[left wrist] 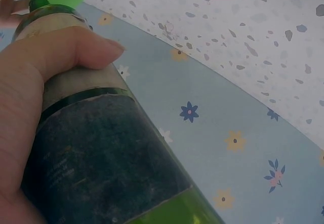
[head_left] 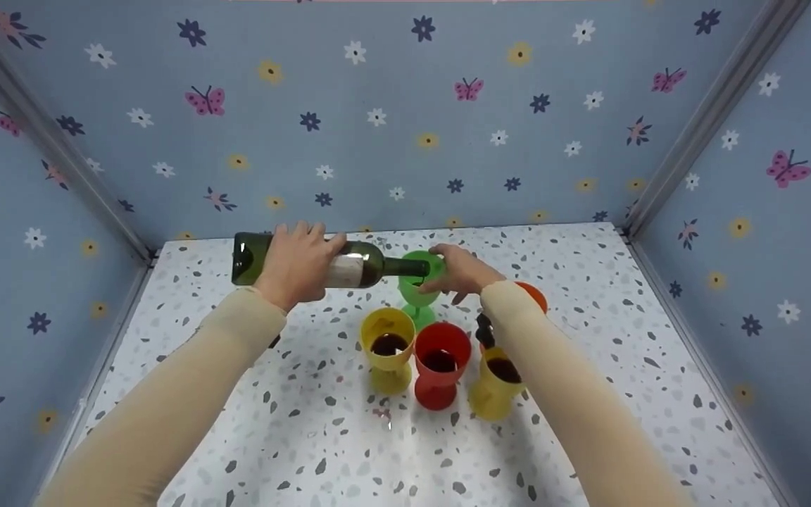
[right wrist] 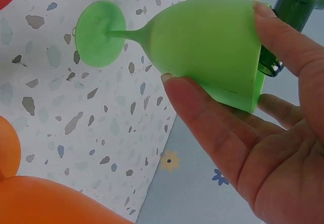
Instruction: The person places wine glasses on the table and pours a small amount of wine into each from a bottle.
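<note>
My left hand (head_left: 298, 266) grips a dark green wine bottle (head_left: 362, 267) round its body, tipped nearly level with the neck pointing right. In the left wrist view, the thumb (left wrist: 86, 49) lies across its label. The bottle's mouth (right wrist: 272, 68) is at the opening of a green plastic goblet (right wrist: 202, 46). My right hand (head_left: 467, 272) holds that goblet by the bowl, thumb near the rim and fingers against the side. The goblet's foot (right wrist: 100, 34) is at the speckled tabletop; whether it touches cannot be told. No stream of liquid is visible.
Nearer me stand a yellow goblet (head_left: 389, 365), a red goblet (head_left: 436, 389) and another yellow goblet (head_left: 491, 398), each with dark liquid inside. An orange goblet (head_left: 533, 294) is partly hidden by my right forearm. Flower-patterned walls (head_left: 391, 91) enclose the speckled table (head_left: 293, 429).
</note>
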`<state>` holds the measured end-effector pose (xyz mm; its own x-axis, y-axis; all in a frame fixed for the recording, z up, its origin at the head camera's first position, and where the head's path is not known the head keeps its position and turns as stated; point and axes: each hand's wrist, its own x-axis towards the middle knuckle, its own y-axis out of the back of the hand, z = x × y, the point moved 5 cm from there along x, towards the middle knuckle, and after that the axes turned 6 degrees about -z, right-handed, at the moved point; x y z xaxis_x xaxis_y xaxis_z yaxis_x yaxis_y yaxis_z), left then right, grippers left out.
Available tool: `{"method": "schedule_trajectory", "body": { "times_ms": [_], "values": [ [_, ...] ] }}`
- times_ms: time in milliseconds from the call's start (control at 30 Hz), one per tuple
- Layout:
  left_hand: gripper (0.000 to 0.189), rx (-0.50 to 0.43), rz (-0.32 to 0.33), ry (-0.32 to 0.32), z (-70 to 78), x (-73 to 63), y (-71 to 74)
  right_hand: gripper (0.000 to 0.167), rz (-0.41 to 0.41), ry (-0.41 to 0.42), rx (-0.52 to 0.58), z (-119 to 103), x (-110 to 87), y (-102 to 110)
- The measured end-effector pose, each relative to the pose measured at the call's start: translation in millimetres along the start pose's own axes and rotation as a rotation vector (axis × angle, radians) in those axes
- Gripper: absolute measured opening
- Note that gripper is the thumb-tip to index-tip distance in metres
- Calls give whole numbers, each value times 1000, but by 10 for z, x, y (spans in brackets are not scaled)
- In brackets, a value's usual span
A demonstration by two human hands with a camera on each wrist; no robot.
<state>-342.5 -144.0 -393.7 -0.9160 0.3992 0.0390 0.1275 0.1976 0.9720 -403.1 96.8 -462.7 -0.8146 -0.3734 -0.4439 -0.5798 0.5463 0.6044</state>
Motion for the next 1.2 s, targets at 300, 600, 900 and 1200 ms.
{"method": "schedule_trajectory", "body": {
  "times_ms": [300,600,900,1200],
  "values": [
    [81,-48,-43,26,-45,-55,-97,88,-12,20,-8,-14,7,-17],
    [84,-89,-39,56,-127,-173,-167,89,-29,54,0,7,3,3],
    [82,-188,11,106,-266,-449,-379,88,-25,40,-1,7,7,-26],
    [78,-246,83,195,-328,-727,-688,87,-15,10,3,27,6,6]
  ]
}}
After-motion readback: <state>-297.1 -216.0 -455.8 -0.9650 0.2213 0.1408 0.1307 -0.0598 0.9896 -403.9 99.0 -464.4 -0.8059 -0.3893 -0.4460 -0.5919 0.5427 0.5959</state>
